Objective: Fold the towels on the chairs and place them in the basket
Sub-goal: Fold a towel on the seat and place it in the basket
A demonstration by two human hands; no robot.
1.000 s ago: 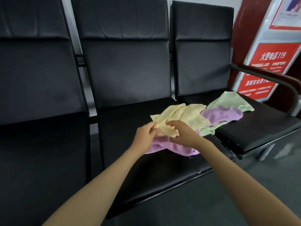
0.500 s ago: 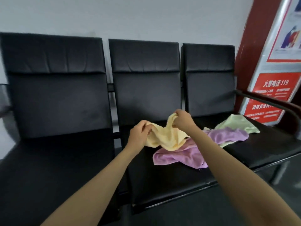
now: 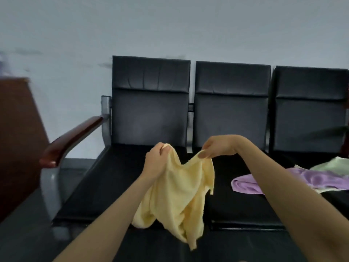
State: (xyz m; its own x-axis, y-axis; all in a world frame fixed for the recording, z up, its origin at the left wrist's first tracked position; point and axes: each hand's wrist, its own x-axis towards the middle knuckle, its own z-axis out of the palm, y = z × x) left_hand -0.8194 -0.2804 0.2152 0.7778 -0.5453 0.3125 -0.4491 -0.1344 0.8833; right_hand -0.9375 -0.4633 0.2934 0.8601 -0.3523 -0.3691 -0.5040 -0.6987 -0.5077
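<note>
While held up in front of the seats, the yellow towel (image 3: 177, 201) is shown hanging bunched below both hands, its loose lower corners nearest the viewer. One end of its top edge is gripped by the curled left hand (image 3: 156, 161). The other end is pinched by the right hand (image 3: 217, 146), which is set slightly higher and farther. That edge sags between them, running left to right. Spreading is judged to require the hands being drawn apart along this line. Beyond, to the right, the purple towel (image 3: 251, 183) and green towel (image 3: 332, 165) lie unfolded on the black chairs (image 3: 231, 114). No basket is visible.
</note>
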